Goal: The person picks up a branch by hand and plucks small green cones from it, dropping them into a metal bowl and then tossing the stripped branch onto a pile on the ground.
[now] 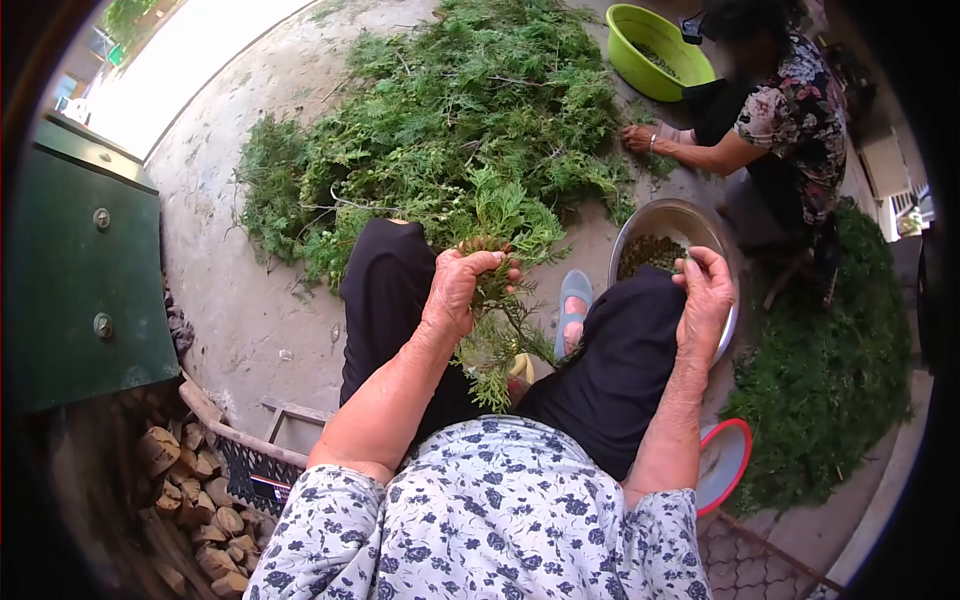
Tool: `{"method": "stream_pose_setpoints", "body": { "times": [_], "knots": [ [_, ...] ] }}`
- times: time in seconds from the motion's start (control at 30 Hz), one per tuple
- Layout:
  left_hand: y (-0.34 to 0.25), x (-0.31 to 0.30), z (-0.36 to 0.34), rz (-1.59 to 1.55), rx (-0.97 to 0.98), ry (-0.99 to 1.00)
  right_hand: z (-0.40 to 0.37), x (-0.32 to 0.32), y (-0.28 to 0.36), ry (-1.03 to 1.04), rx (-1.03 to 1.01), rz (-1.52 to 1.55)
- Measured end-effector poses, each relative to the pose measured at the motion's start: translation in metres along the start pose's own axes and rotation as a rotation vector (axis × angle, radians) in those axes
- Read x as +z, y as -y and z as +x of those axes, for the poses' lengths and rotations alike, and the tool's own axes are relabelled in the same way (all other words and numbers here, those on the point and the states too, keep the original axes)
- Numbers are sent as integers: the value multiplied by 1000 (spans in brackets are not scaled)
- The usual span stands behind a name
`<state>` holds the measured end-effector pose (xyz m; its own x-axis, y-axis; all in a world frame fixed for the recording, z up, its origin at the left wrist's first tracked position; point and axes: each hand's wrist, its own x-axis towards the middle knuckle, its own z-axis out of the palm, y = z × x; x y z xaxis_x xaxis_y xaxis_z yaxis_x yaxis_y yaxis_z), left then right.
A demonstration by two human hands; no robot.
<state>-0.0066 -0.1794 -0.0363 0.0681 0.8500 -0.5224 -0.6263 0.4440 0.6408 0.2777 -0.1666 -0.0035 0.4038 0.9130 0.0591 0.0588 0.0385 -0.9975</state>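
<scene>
My left hand (468, 283) is closed around a leafy evergreen branch (495, 340), whose flat green sprays spread above and below my fist over my lap. My right hand (706, 290) is raised over my right knee with thumb and finger pinched; a tiny pale green bit may be at the fingertips, too small to name. Beneath that hand stands a wide metal basin (728, 232) with small green-brown pieces (650, 255) in it. My knee and forearm hide part of the basin.
A large heap of cut evergreen branches (430, 130) lies ahead. Another green heap (830, 370) is at right, near a red-rimmed basin (742, 450). A co-worker (790, 120) sits by a yellow-green tub (625, 60). Split firewood (200, 490) and a green metal cabinet (90, 270) are at left.
</scene>
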Motion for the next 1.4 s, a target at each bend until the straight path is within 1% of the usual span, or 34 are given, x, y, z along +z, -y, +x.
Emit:
{"method": "stream_pose_setpoints", "body": {
  "times": [0.07,0.1,0.17,0.2,0.27,0.3,0.4,0.47,0.5,0.53,0.57,0.6,0.63,0.67,0.73,0.8,0.87,0.93,0.97,1.03,1.07,1.13,1.17,1.2,1.27,1.3,1.33,1.4],
  "knots": [
    [-2,0,-1,11,2,-3,14,-50,-17,-49,-154,-487],
    [-2,0,-1,15,4,-1,18,-67,-27,-48,-154,-487],
    [-2,2,-2,20,3,3,21,-89,-41,-122,-407,-1037],
    [-2,5,-2,39,16,-11,18,-78,-31,-125,-405,-1038],
    [-2,9,-5,66,24,-21,7,-45,-10,-117,-141,-707],
    [-2,11,-7,91,16,-40,3,-30,-5,-104,-147,-632],
    [1,9,-6,124,16,-65,4,-3,0,-127,-266,-612],
    [0,6,-7,127,24,-73,11,-9,-6,-217,-367,-721],
    [-1,5,-7,107,16,-58,15,-19,-10,-271,-365,-730],
    [-2,4,-8,86,8,-43,19,-34,-14,-277,-298,-845],
    [-3,3,-8,82,9,-44,24,-51,-24,-329,-396,-1029],
    [-4,2,-8,49,-3,3,27,-62,-30,-382,-495,-1214],
    [-3,2,-8,17,-17,52,30,-71,-35,-413,-505,-1253],
    [-1,2,-7,15,-22,57,27,-63,-22,-416,-504,-1259],
    [3,1,-5,-19,-19,119,11,-23,14,-145,-298,-709],
    [6,2,-3,7,-30,118,-1,16,17,168,-6,-286],
    [6,4,-5,31,-33,111,-22,58,21,447,109,-194],
    [4,6,-8,44,-40,159,-42,91,12,573,232,58],
    [2,7,-11,49,-54,171,-46,98,8,577,233,61],
    [1,6,-11,61,-55,174,-52,105,2,593,308,208],
    [2,6,-11,72,-56,180,-52,104,-2,594,309,205],
    [0,8,-12,89,-69,180,-52,103,-10,572,222,79],
    [-2,10,-13,108,-77,178,-51,102,-12,529,42,-141],
    [-3,11,-14,106,-77,178,-51,103,-12,530,42,-142],
    [-3,15,-15,151,-86,166,-55,106,-10,316,-510,-555],
    [0,14,-13,148,-85,165,-56,109,-15,273,-524,-516],
    [4,13,-9,129,-93,166,-56,110,-20,276,-525,-516],
    [4,12,-8,109,-101,162,-56,112,-26,196,-564,-585]
  ]
}}
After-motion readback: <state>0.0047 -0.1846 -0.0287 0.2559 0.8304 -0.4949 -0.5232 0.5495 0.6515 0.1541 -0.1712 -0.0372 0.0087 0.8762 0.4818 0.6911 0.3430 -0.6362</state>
